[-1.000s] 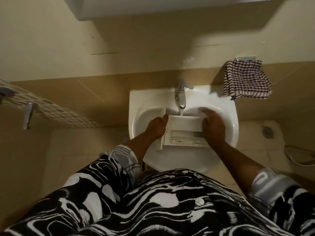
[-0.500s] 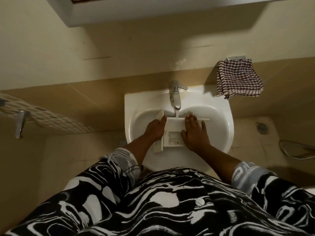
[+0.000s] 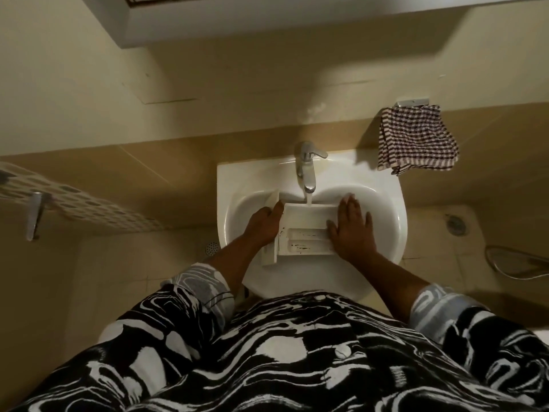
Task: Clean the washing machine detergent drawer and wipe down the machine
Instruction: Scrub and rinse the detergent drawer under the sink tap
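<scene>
The drawer sits in the sink under the running tap — left hand with its grip clamped on the drawer's front end, right hand pressing flat, fingers straight.

The white sink has the detergent drawer in its basin, under the tap.

In the sink sits the drawer, under the tap, hands at its sides, towel up right.
</scene>
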